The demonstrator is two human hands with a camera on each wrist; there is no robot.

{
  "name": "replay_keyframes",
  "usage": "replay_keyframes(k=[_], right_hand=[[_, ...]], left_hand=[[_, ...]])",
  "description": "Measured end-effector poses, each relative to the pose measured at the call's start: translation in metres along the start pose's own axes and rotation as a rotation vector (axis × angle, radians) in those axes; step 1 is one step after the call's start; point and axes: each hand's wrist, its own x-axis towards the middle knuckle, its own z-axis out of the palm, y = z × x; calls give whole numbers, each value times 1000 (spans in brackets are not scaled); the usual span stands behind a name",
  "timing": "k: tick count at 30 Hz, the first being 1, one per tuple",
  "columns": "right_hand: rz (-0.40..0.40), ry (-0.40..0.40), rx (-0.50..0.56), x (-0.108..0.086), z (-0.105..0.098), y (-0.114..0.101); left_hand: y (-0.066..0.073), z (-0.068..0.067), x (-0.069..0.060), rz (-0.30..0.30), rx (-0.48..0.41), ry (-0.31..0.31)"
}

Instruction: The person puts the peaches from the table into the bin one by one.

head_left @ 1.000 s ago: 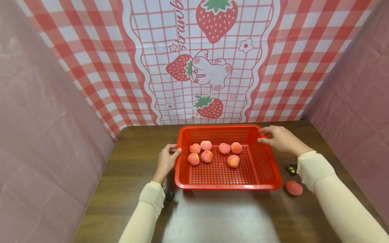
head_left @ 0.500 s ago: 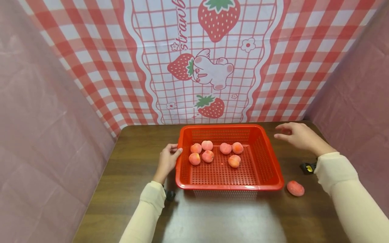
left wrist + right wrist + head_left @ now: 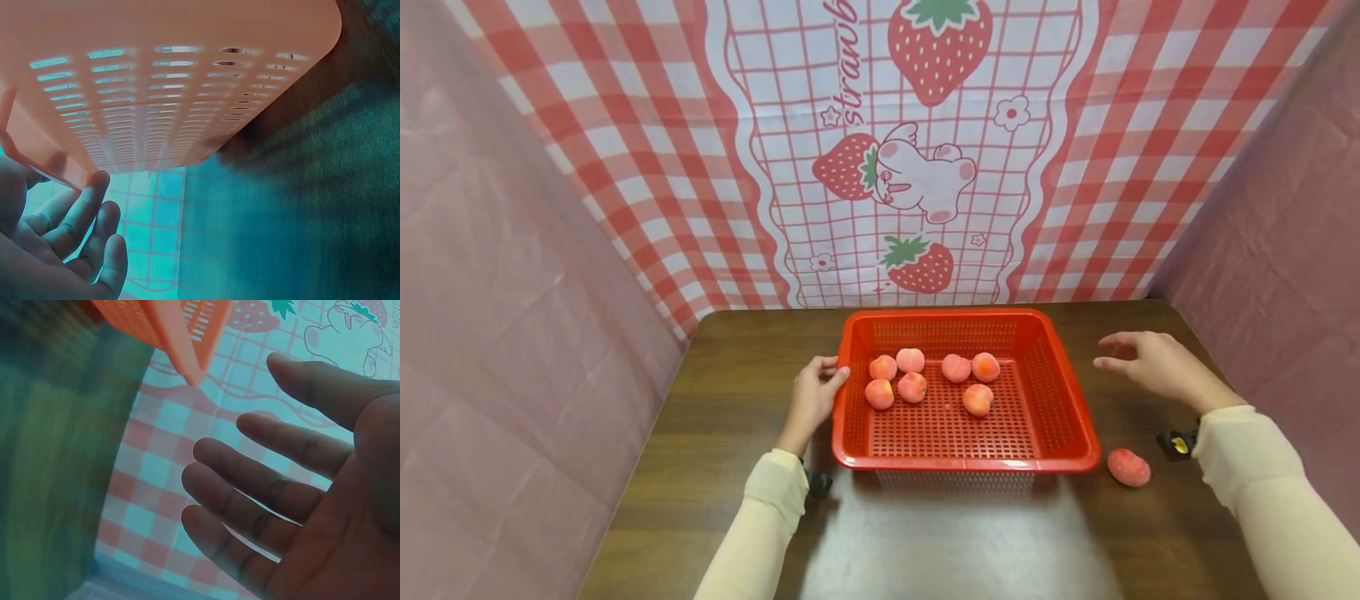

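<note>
A red perforated plastic basket [image 3: 970, 464] stands on the table, with several peaches [image 3: 912, 387] lying inside it in two loose groups. At the basket's left rim my left hand [image 3: 811, 398] pinches the edge, thumb above and fingers underneath; the left wrist view shows those fingers [image 3: 94, 194] against the outer rim. My right hand [image 3: 1157, 367] hovers to the right of the basket, touching nothing. In the right wrist view its fingers [image 3: 250, 475] are spread and relaxed. One reddish peach [image 3: 1128, 467] lies on the table near the basket's front right corner, below the right hand.
The brown wooden table [image 3: 715, 500] has a back edge against a checked strawberry-print cloth [image 3: 700, 167]. Pink cloth walls [image 3: 1262, 183] stand at both sides. Black wrist cameras [image 3: 1176, 445] hang below the sleeves.
My right hand has moved away from the basket's right rim, out to the right and slightly nearer. The left hand stays on the left rim; the basket and peaches keep their places.
</note>
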Motion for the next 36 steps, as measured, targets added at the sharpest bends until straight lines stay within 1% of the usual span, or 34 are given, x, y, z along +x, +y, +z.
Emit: replay_keyframes(k=[5, 11, 16, 24, 27, 32, 36], right_hand=[[22, -12, 5, -7, 6, 6], [44, -53, 6, -16, 14, 17], [47, -84, 10, -24, 21, 22], [46, -100, 22, -32, 30, 26], [54, -126, 24, -34, 33, 27], [92, -181, -17, -37, 40, 32], [96, -208, -27, -39, 46, 35]], left_hand=[[-1, 0, 0, 4, 3, 7], [-1, 0, 0, 6, 1, 7], [-1, 0, 0, 9, 2, 6], [0, 0, 0, 6, -5, 6], [-1, 1, 0, 5, -5, 5], [0, 1, -1, 3, -2, 1], [1, 0, -2, 4, -2, 0]])
